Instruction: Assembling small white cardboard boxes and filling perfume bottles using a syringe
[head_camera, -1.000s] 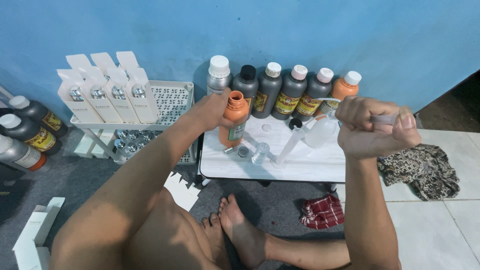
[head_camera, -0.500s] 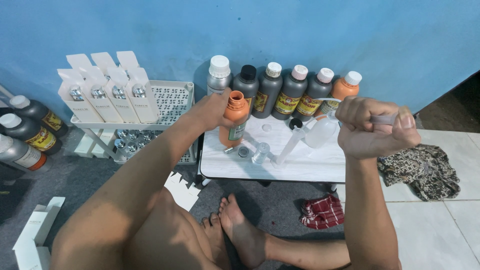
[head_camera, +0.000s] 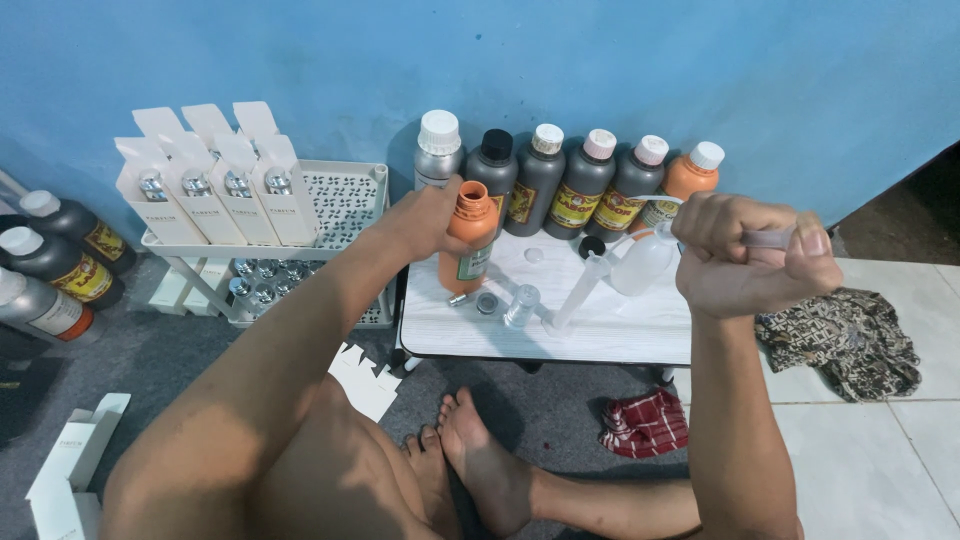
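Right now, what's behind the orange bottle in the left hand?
Behind the orange bottle, held by the left hand, a row of capped bottles lines the blue wall. Its body hides their lower parts.

Both arms are bare from shoulder to wrist, with no sleeve on either. The left hand (head_camera: 425, 218) and the right hand (head_camera: 745, 255) wear no gloves, rings or watch that can be seen. The legs are bare too, and the feet (head_camera: 470, 465) are unshod, toes showing, near the view's lower middle.
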